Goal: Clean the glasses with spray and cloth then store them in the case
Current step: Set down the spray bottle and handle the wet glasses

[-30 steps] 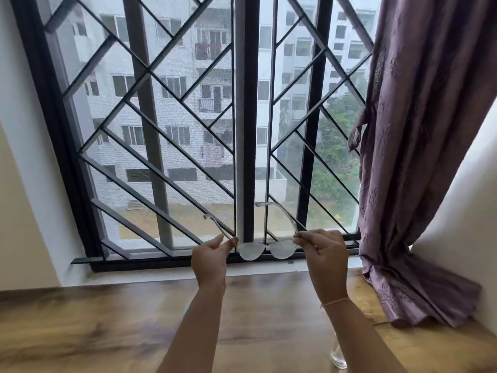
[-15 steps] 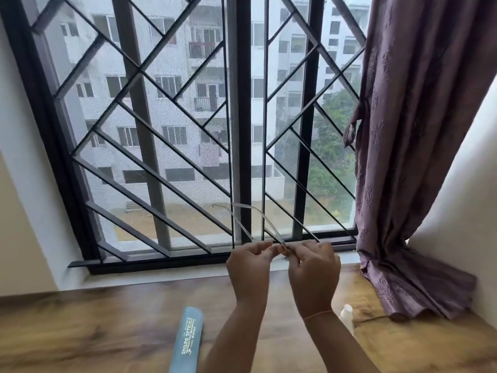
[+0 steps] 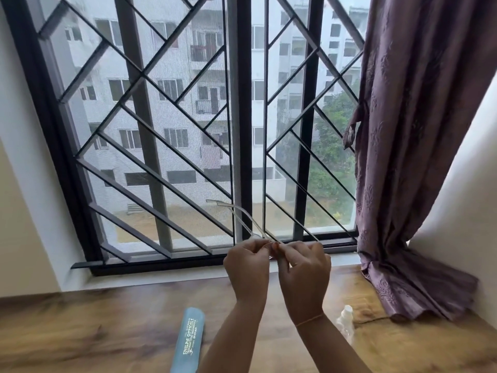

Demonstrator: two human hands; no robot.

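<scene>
Compared with one second ago, both hands have come together at the centre and the glasses (image 3: 250, 224) have been turned edge-on, so the lenses no longer face the camera. The glasses are held in the air in front of the window (image 3: 188, 130), above the far edge of the table (image 3: 107, 332). Their clear arms rise up and to the left from the fingers, lying close together; the lenses are mostly hidden behind the hands.

Left hand (image 3: 248, 270): fingers pinched on the glasses at the frame. Right hand (image 3: 305, 275): fingers also pinched on the glasses, thumb tip almost touching the left thumb. A thin band circles the right wrist.

Below the left forearm, a light blue case (image 3: 189, 343) with printed lettering lies closed on the table, pointing away from the person. To the right of the right forearm stands a clear spray bottle (image 3: 345, 319) with a white cap, near the hem of the purple curtain (image 3: 416, 157). The curtain hangs at the right side of the window and bunches on the table. A black diagonal grille covers the window.
</scene>
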